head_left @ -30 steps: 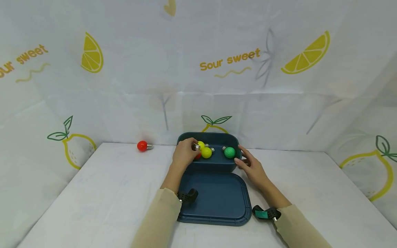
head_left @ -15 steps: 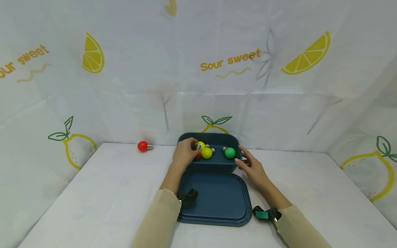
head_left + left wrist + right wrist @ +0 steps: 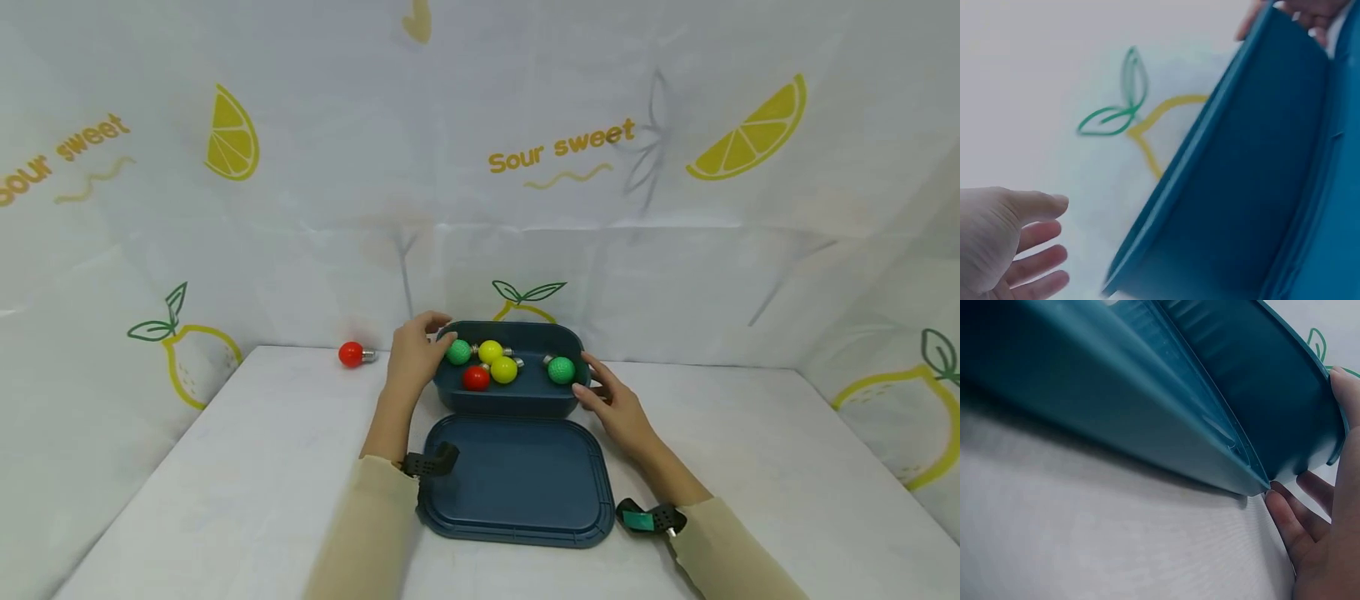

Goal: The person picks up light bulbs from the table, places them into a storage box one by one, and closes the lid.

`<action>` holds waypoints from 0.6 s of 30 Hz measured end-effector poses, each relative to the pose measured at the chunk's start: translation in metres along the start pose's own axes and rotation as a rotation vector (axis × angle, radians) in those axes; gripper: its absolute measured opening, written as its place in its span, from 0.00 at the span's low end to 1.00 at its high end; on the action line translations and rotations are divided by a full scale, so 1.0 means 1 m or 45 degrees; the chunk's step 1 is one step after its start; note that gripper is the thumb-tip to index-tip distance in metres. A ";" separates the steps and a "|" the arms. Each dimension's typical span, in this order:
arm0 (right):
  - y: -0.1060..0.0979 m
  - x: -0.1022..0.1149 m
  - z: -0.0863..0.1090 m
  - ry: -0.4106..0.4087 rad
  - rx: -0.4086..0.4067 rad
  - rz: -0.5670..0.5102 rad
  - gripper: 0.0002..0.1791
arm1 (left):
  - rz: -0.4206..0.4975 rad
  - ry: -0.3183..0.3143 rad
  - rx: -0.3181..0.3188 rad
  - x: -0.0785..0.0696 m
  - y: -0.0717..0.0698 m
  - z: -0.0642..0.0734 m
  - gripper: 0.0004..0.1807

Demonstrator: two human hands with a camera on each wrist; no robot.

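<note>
In the head view, a dark blue plastic box (image 3: 517,406) holds several small light bulbs with metal screw bases. A green bulb (image 3: 458,352) lies at the left end, near a red bulb (image 3: 476,378) and two yellow ones. Another green bulb (image 3: 561,370) lies at the right. My left hand (image 3: 414,354) is beside the left end of the box; the left wrist view has its fingers (image 3: 1041,265) spread, apart from the wall. My right hand (image 3: 617,408) holds the right end, thumb at the rim and fingers against the outer side.
The box's flat blue lid (image 3: 517,479) lies on the white table (image 3: 225,500) directly in front of it. One red bulb (image 3: 350,354) rests at the table's back left. Behind stands a white sheet (image 3: 337,258) with lemon prints.
The left hand has let go of the bulb it held by the screw base and moved left out of the box. That green bulb lies inside. The right hand stays at the box.
</note>
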State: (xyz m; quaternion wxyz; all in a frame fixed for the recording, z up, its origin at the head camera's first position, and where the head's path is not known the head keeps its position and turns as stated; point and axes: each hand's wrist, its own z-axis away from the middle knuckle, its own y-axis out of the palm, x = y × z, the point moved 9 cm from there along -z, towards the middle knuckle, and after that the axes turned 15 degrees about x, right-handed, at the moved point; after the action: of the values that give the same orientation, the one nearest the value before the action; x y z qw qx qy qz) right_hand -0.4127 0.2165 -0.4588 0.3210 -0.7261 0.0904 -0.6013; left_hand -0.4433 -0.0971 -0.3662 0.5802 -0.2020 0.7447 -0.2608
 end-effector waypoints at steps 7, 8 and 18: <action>-0.001 0.000 0.001 -0.010 -0.001 0.018 0.37 | -0.020 -0.053 -0.170 0.023 -0.038 0.009 0.16; -0.002 -0.001 0.001 -0.008 -0.005 0.016 0.37 | -0.021 -0.054 -0.197 0.027 -0.042 0.010 0.15; -0.001 0.000 0.001 -0.006 -0.004 0.033 0.36 | -0.064 -0.147 -0.347 0.079 -0.065 0.022 0.17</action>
State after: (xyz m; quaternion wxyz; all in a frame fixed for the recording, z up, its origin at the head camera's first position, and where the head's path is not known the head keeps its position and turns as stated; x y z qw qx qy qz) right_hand -0.4122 0.2172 -0.4585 0.3277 -0.7269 0.1000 -0.5951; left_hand -0.4414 -0.1994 -0.3899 0.5825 -0.3122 0.7333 -0.1597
